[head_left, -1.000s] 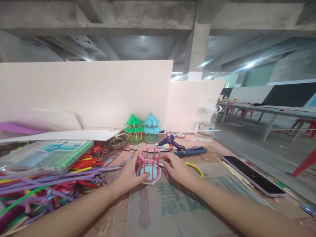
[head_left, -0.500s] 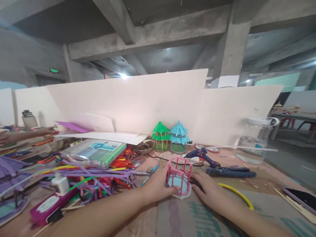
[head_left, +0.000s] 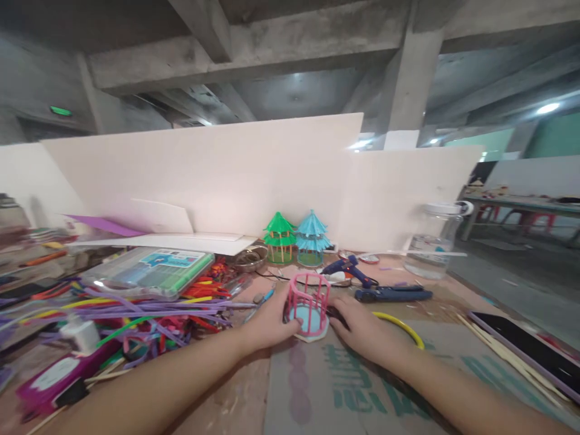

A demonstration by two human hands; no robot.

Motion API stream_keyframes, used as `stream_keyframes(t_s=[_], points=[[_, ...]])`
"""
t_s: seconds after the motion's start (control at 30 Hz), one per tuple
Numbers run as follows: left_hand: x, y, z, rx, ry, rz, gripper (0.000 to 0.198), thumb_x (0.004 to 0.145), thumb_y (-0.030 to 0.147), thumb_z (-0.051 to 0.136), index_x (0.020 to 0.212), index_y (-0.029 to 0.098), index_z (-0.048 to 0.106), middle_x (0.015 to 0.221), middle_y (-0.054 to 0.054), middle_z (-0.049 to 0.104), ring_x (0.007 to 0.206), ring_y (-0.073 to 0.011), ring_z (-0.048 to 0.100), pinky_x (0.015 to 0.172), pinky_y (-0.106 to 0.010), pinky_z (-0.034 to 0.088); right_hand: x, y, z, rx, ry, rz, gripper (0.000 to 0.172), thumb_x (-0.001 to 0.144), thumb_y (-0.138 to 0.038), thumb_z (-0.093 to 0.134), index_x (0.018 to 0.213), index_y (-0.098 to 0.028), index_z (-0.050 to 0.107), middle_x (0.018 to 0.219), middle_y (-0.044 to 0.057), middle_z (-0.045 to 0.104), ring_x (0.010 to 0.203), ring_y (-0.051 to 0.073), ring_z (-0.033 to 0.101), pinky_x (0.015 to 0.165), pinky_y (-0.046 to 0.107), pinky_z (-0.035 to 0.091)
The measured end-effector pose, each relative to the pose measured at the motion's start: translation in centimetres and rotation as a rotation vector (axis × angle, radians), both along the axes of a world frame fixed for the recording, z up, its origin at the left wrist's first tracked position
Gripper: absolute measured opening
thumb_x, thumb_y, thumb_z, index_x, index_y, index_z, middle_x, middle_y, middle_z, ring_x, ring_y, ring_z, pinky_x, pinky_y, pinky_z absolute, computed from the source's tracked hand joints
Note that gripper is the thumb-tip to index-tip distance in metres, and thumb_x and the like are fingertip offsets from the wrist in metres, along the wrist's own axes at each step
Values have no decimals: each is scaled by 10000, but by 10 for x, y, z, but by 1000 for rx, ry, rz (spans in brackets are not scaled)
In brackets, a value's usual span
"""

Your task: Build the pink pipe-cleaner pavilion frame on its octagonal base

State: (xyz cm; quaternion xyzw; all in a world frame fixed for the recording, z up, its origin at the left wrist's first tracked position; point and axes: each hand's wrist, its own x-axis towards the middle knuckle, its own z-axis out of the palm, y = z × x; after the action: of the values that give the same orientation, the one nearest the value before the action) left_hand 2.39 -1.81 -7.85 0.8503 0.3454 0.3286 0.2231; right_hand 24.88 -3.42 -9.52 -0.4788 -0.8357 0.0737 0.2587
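Note:
A small pink pavilion frame (head_left: 310,302), with upright posts between a ring and a pale blue floor, stands on the cardboard in front of me. My left hand (head_left: 272,317) is closed around its left side, the thumb lying over the base's front edge. From the right, my right hand (head_left: 356,323) closes on the base, thumb in front and fingers partly hidden behind it. A dark patch between that thumb and fingers is unclear. Behind stand two finished little pavilions, one green (head_left: 280,238) and one blue (head_left: 312,238).
Fuzzy craft stems (head_left: 149,311) and a clear plastic case (head_left: 149,272) crowd the left, near a magenta device (head_left: 58,377). Rightward lie a glue gun (head_left: 347,270), dark-handled pliers (head_left: 394,293), a yellow curved strip (head_left: 401,326), a water jug (head_left: 430,241) and a phone (head_left: 525,344).
My view has swung a little to the right, so everything sits further left in the picture. Both hands stay around the pink frame.

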Motion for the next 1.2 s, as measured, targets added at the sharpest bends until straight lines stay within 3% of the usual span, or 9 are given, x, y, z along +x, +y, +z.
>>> stream_keyframes(t_s=[0.13, 0.27, 0.4, 0.6, 0.8, 0.93, 1.03, 1.2], points=[[-4, 7, -5, 88, -10, 3, 756, 704, 161, 536, 1420, 163, 294, 1425, -135, 455, 1337, -285, 409, 1128, -472, 331, -2, -5, 12, -24, -62, -40, 368, 871, -136, 495, 1226, -102, 588, 1231, 171, 621, 1182, 275, 544, 1028, 445, 420], [-11, 10, -5, 337, -19, 59, 774, 793, 202, 520, 1476, 172, 159, 1478, -181, 363, 1380, -311, 354, 1121, -519, 329, -2, -6, 14, -19, -83, -55, 356, 871, -120, 508, 1215, -92, 595, 1225, 164, 622, 1170, 271, 543, 1028, 424, 422], [-13, 1, 6, 632, -21, 104, 609, 857, 233, 516, 1417, 232, 276, 1465, -162, 323, 1390, -321, 318, 1098, -543, 342, -1, -5, 13, -5, -85, -36, 378, 878, -124, 509, 1246, -70, 577, 1240, 183, 613, 1177, 280, 533, 1032, 436, 415], [-10, -11, 13, 761, 139, 65, 467, 872, 210, 525, 1315, 251, 385, 1454, -141, 296, 1386, -314, 293, 1111, -547, 316, 0, -5, 14, 7, -83, -20, 357, 874, -111, 512, 1221, -76, 587, 1217, 176, 624, 1155, 271, 542, 1025, 431, 417], [-6, -10, 10, 782, 168, 21, 447, 871, 196, 524, 1301, 246, 412, 1456, -143, 315, 1395, -304, 294, 1117, -526, 320, 0, -7, 16, 21, -101, -17, 348, 879, -123, 509, 1216, -82, 590, 1186, 184, 631, 1128, 273, 552, 1001, 441, 427], [-6, -8, 9, 719, 95, 21, 589, 852, 215, 538, 1396, 246, 314, 1464, -149, 359, 1392, -301, 325, 1116, -529, 324, 0, -6, 16, 13, -104, -21, 343, 878, -121, 507, 1204, -67, 596, 1185, 189, 630, 1125, 278, 552, 1001, 434, 422], [-6, -1, 4, 565, 49, 76, 720, 841, 293, 561, 1466, 195, 216, 1474, -178, 381, 1381, -314, 359, 1116, -522, 330, 0, -5, 14, 2, -98, -18, 359, 871, -115, 507, 1216, -58, 590, 1190, 193, 628, 1135, 288, 546, 1005, 437, 414], [-5, 12, -7, 140, -17, 167, 846, 810, 404, 584, 1500, 159, 161, 1463, -172, 436, 1333, -318, 442, 1090, -483, 382, 1, -3, 14, -44, 87, -47, 351, 899, -92, 416, 1218, -107, 563, 1141, 160, 665, 1049, 238, 607, 930, 394, 460]])
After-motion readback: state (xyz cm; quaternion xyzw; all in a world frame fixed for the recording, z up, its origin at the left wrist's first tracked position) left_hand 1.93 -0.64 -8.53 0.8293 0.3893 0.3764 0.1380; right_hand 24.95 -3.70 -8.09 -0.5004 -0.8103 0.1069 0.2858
